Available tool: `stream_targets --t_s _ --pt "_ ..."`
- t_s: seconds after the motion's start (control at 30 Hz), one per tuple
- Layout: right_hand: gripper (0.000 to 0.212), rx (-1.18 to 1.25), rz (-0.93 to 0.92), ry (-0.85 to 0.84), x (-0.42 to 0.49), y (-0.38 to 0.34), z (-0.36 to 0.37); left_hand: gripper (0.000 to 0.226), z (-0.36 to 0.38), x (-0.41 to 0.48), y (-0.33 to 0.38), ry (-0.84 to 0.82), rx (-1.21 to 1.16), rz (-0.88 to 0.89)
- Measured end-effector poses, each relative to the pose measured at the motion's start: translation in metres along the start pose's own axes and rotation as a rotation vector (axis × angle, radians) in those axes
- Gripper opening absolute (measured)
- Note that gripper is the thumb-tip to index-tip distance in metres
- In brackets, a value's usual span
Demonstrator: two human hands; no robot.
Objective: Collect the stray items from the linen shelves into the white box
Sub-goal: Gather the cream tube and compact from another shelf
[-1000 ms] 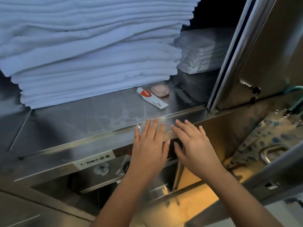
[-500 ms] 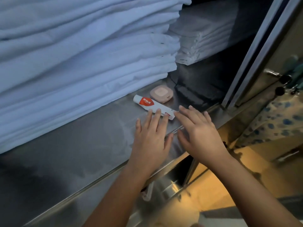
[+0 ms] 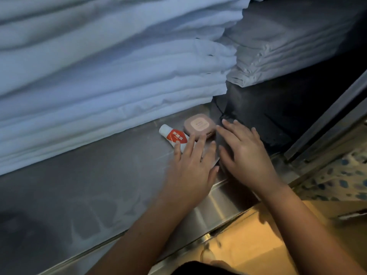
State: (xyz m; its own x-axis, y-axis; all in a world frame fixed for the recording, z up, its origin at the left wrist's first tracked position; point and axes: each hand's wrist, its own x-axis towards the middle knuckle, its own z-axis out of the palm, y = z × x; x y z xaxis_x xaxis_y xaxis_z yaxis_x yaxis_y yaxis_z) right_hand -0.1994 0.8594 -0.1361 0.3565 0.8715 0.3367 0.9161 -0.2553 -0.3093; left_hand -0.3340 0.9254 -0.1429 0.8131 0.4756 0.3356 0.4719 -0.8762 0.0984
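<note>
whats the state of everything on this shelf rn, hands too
tube, capped, lying on its side on the shelf, near end under the left fingers
compact, closed, lying flat beside the tube
left hand, open, fingers straight over the tube
right hand, open, fingers spread just right of the compact, holding nothing
folded linen, stacked behind both items

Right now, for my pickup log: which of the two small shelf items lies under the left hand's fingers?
The white tube with the red label; the left hand covers its near end. The pink square case beside it shows almost whole.
</note>
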Motion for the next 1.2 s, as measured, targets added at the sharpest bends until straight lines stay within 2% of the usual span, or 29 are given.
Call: stream_targets --t_s 0.33,0.6,0.67,0.8,1.0,1.07,1.2 --pt "0.045 0.045 -0.111 -0.136 0.044 0.016 0.014 0.051 0.010 0.005 -0.008 -0.081 0.044 -0.025" --pt "0.051 0.047 -0.181 -0.291 0.053 0.017 0.025 0.036 0.005 -0.003 -0.011 -0.093 -0.007 -0.047" --pt "0.053 0.050 -0.179 -0.297 0.052 0.018 0.025 0.033 0.004 -0.006 -0.014 -0.109 -0.017 -0.048" --pt "0.053 0.056 -0.163 -0.271 0.045 0.015 0.028 0.041 0.002 -0.011 -0.017 -0.121 0.012 -0.049" --pt "0.051 0.025 -0.182 -0.222 0.044 0.010 0.028 0.030 0.003 -0.016 -0.017 -0.120 -0.013 -0.081" --pt "0.054 0.002 -0.213 -0.231 0.051 0.008 0.027 0.035 0.003 -0.015 -0.018 -0.152 -0.029 -0.093" --pt "0.059 -0.013 -0.249 -0.308 0.067 0.003 0.031 0.069 0.006 -0.014 -0.024 -0.300 0.038 -0.134"
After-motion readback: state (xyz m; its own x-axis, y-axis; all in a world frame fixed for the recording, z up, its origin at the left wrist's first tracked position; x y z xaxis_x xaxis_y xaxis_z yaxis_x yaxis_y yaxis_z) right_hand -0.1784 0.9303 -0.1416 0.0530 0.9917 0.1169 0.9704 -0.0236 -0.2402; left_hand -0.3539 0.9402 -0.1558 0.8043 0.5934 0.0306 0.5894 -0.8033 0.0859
